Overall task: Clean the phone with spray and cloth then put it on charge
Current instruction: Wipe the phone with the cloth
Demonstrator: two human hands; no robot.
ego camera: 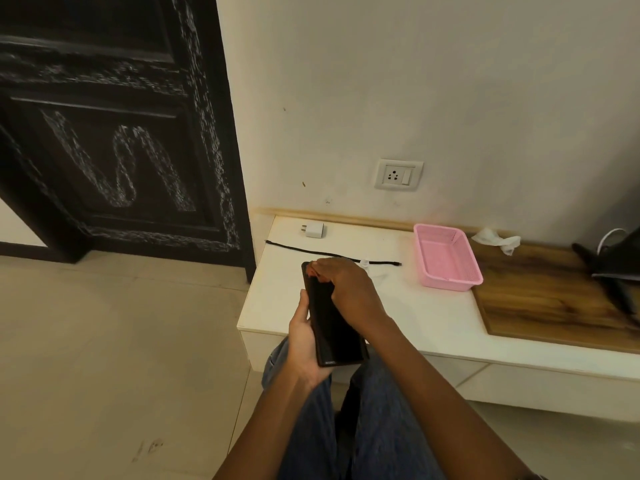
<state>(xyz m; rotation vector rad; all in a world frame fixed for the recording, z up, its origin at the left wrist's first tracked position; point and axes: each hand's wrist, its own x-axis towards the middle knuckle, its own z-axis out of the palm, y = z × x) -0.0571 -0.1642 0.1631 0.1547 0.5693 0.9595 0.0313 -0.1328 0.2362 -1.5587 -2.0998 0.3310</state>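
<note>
A black phone (330,327) is held upright over my lap, its dark face toward me. My left hand (303,344) grips its lower left edge. My right hand (346,289) lies over its upper part with the fingers curled around the top edge. Behind my right hand a small clear spray bottle (364,263) stands on the white low table (415,317), mostly hidden. A crumpled white cloth (496,239) lies at the back by the wall. A black cable (304,250) stretches across the table, with a white charger plug (313,230) behind it. The wall socket (398,174) is above.
A pink plastic basket (446,258) sits on the table to the right of my hands. Beyond it is a wooden top (540,299) with a dark object (613,265) at the far right. A dark door (114,133) and tiled floor (121,341) fill the left.
</note>
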